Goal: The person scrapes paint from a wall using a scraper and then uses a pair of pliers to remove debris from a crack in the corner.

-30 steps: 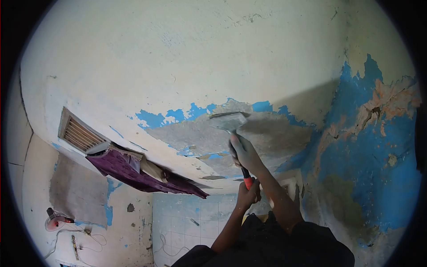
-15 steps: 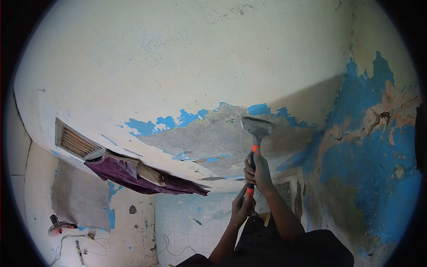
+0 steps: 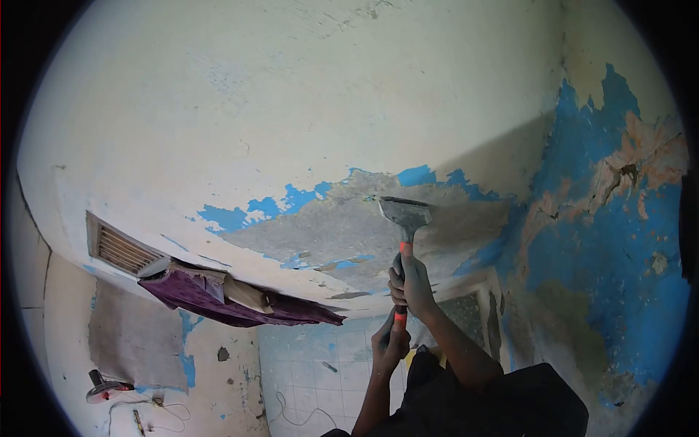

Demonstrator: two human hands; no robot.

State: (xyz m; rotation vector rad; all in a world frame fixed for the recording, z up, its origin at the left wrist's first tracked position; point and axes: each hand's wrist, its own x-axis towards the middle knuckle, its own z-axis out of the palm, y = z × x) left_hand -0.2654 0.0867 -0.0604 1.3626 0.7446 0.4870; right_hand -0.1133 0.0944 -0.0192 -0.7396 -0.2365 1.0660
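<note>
A wide-bladed scraper point(image 3: 405, 213) with a black and orange handle is held upright, its blade against the grey bare patch point(image 3: 313, 229) of the wall. Wrapped round the upper part of the handle is my right hand point(image 3: 413, 285). Lower down, near the orange band at the handle's end, my left hand point(image 3: 391, 342) is closed on it. Ragged blue paint point(image 3: 222, 217) and cream paint point(image 3: 291, 109) border the grey patch.
A slatted vent point(image 3: 124, 244) and a purple cloth point(image 3: 218, 298) are at the left. Below are a round dark tool point(image 3: 109, 387) with a cable and a tiled surface point(image 3: 306, 375). Cracked blue wall point(image 3: 633, 269) stands at the right.
The scraper and both my hands have shifted slightly left, and the blade sits a little left along the grey patch. Both hands still grip the handle. The view has moved slightly.
</note>
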